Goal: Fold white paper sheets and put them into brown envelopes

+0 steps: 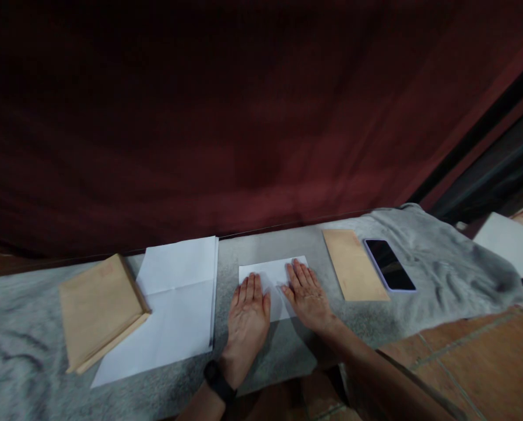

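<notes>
Both palms flat, fingers spread, on the folded white sheet: left hand, right hand. Best to press evenly outward, edges aligned, grasping nothing

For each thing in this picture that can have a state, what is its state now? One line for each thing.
Small white folded paper: folded, flat under both hands.
Left hand: open, palm pressed on the paper.
Right hand: open, palm pressed on the paper.
Stack of white paper sheets: unfolded, lying flat, creased.
Stack of brown envelopes: piled, lying flat.
Single brown envelope: lying flat.
Black smartphone: screen dark, face up.
</notes>
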Demonstrator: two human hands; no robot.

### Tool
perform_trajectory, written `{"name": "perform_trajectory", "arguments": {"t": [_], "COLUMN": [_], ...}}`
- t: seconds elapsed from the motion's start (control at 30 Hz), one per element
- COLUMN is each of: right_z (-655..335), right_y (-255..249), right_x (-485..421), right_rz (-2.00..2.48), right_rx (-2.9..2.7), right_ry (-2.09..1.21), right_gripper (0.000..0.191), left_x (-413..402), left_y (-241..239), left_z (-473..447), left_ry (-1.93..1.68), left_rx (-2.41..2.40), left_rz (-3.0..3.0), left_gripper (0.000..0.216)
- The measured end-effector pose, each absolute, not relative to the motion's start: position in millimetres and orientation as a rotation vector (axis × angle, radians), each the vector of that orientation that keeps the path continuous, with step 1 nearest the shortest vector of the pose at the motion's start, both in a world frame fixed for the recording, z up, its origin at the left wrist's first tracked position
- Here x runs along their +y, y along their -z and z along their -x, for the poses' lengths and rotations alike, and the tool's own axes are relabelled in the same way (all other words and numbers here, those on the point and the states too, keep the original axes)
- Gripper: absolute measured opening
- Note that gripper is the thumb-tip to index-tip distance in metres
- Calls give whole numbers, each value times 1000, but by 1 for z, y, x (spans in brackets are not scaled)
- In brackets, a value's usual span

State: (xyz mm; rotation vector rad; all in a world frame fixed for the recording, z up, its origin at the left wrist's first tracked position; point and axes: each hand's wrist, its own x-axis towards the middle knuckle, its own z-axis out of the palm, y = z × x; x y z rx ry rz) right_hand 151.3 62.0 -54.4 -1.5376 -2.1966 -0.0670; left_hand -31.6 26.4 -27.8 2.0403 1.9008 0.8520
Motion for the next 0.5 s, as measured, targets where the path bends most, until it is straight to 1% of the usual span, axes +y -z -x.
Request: {"name": "perform_trajectory", "arguments": {"t": [0.23,0.33,0.5], "right_z": [-150,-151,-152], "right_y": [62,63,56], "right_x": [64,64,65], "right_rz": [1568,1587,1583], "right_rx": [-2235,-2229,-2228], "right_ry": [172,187,192], "right_gripper": [56,55,54], "left_x": [44,47,48], "left_y": [32,37,39], "left_z": [10,8,20], "left_ry": [-525,-438,-395], "left_rx": [1933,1972,2037], "left_rz": [-2480,-2514,-2495], "left_gripper": [55,54,56]}}
